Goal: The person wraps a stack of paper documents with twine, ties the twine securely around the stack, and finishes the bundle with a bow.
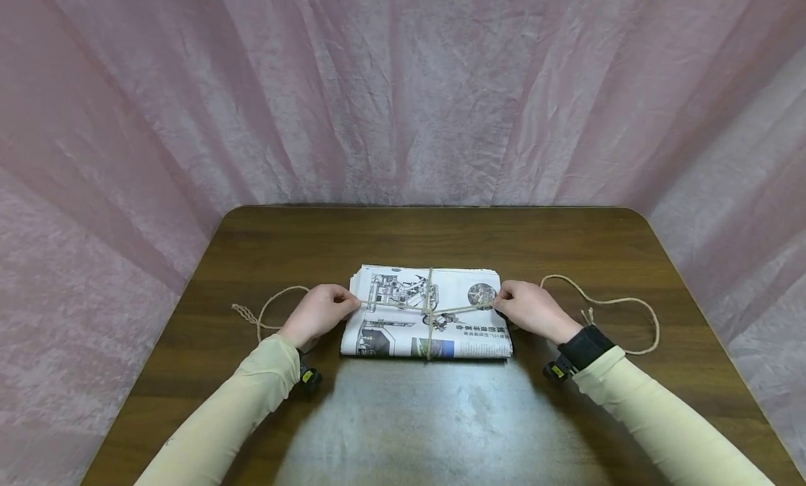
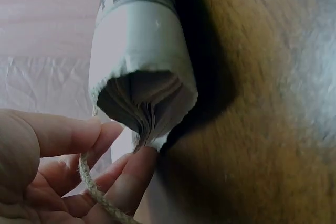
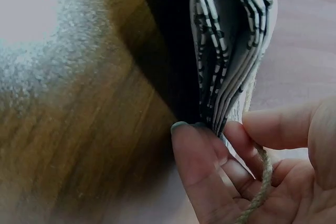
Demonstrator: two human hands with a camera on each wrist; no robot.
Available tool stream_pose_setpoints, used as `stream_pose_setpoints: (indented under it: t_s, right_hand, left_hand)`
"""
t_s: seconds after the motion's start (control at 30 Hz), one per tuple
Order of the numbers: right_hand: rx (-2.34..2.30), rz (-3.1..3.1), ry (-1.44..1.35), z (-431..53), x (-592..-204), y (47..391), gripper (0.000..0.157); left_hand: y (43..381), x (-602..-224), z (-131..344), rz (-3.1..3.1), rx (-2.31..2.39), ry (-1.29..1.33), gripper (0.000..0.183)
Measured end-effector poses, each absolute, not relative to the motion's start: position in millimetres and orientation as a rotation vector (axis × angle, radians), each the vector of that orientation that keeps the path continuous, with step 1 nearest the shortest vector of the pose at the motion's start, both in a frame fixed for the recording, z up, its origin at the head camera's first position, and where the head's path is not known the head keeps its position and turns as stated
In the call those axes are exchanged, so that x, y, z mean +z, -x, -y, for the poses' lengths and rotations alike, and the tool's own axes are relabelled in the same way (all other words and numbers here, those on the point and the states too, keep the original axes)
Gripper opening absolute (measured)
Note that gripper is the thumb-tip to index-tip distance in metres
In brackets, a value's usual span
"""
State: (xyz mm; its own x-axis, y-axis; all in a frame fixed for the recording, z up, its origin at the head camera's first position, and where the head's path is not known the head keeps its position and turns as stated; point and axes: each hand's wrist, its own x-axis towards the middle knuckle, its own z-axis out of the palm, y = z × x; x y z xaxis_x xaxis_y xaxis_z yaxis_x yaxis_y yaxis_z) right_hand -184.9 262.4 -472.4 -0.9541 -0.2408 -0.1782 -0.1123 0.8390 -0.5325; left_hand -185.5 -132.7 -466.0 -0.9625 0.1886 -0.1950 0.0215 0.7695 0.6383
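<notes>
In the head view, a folded newspaper bundle (image 1: 399, 336) lies on the wooden table (image 1: 302, 238) between the hands, with rope (image 1: 462, 309) crossing it both ways and meeting near its middle. The left hand (image 1: 320, 310) and right hand (image 1: 534, 310) each pinch the rope at opposite short ends; its loose tails curve over the table. The step in hand looks like drawing the crossed rope tight — the next move probably calls for an even outward pull, keeping the crossing centred. The page carries a Chinese headline, turned around and too small to read surely; no brand is legible. In the left wrist view, thumb and forefinger close on the rope beside the folded paper. The right wrist view shows a matching pinch; no words are readable there.
</notes>
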Motion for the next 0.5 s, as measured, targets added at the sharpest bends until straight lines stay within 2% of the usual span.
stream_pose_setpoints:
  t_s: [0.33,0.5]
  right_hand:
    - [-0.770,-2.909,0.322,-258.9,-468.4,174.6,0.010]
    - [-0.734,-2.923,0.360,-254.4,-464.6,173.3,0.011]
  left_hand:
    - [171.5,-468.8,129.6,-2.740,1.091,-0.198,0.018]
    - [172.7,-467.2,130.3,-2.634,1.263,-0.075,0.022]
